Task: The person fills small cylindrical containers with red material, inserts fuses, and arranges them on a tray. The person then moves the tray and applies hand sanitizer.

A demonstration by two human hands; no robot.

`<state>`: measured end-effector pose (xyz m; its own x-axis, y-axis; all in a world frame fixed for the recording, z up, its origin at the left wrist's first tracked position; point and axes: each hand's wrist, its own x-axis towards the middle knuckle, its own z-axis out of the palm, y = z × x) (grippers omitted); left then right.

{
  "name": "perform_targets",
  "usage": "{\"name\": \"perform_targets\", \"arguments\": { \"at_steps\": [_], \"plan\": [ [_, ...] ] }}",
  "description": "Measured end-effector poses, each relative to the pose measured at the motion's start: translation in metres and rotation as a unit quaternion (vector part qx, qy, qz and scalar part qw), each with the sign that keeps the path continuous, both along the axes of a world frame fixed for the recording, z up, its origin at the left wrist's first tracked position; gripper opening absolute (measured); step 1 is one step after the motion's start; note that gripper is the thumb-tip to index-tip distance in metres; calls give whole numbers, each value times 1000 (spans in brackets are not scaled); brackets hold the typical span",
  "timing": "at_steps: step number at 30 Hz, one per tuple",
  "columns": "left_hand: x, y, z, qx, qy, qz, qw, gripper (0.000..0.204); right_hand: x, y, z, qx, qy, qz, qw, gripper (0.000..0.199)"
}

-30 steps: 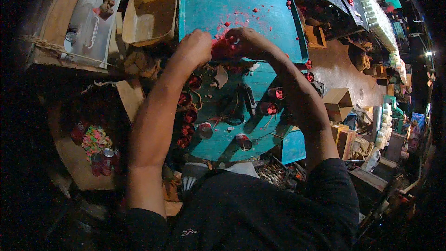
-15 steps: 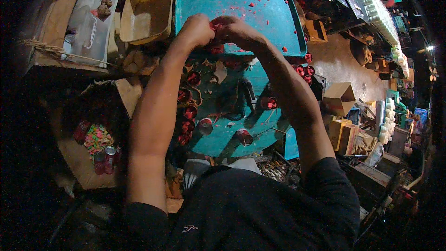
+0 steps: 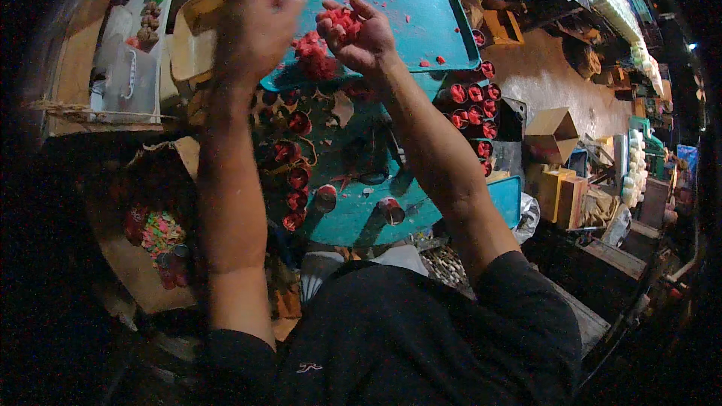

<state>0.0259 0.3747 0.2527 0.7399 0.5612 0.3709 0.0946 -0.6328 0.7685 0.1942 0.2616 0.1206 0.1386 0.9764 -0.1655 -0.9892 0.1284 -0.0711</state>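
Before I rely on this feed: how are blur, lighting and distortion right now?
Head view: left hand blurred, right hand and its red pieces sharper; head view: a small container casts a long shadow across the teal tabletop, and the brown floor shows glare; head view: corners sink into black, edges bend near the rim.

Room above tray (image 3: 421,19), right half; red pile (image 3: 316,59) blocks near-left corner; cups (image 3: 475,93) flank table (image 3: 423,216) left and right.
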Motion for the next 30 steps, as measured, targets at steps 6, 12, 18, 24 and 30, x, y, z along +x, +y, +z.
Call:
{"name": "perform_targets", "arguments": {
  "at_steps": [6, 12, 18, 24, 30],
  "plan": [
    [-114, -82, -23, -14, 39, 135, 990, 23, 4, -16, 7, 27, -107, -30, 993, 40],
    [-200, -227, -126, -30, 287, -25, 957, 25, -42, -162, 40, -38, -212, -28, 976, 40],
    [-193, -338, -202, 13, 180, -159, 971, 17, -125, -310, -53, -207, -16, -80, 975, 41],
    [-182, -364, -234, 80, 235, -109, 963, 16, -184, -337, -97, -221, -47, -170, 959, 38],
    [-182, -369, -234, 160, 167, -66, 971, 14, -202, -337, -106, -219, -179, -191, 940, 33]
  ]
}}
